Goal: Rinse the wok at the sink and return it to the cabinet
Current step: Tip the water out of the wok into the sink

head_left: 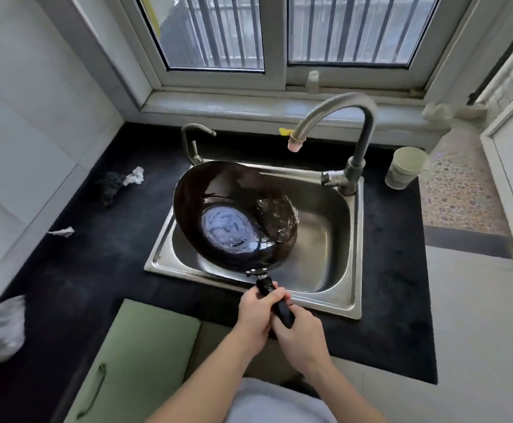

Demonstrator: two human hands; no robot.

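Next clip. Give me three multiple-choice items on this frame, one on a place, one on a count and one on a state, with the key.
1. Where does the pale cup stand relative to the sink?
A. inside it
B. on the counter to its right
C. on the counter to its left

2. How many taps stand at the sink?
A. one
B. two
C. three

3. How is the wok held?
A. by one hand alone
B. lying in the basin, untouched
C. by both hands on its handle

Key:
1 B: the cup sits on the counter beside the large tap.
2 B: there is the large tap, plus a small tap at the back left.
3 C: the left hand and right hand both grip the handle, with the wok tilted over the sink.
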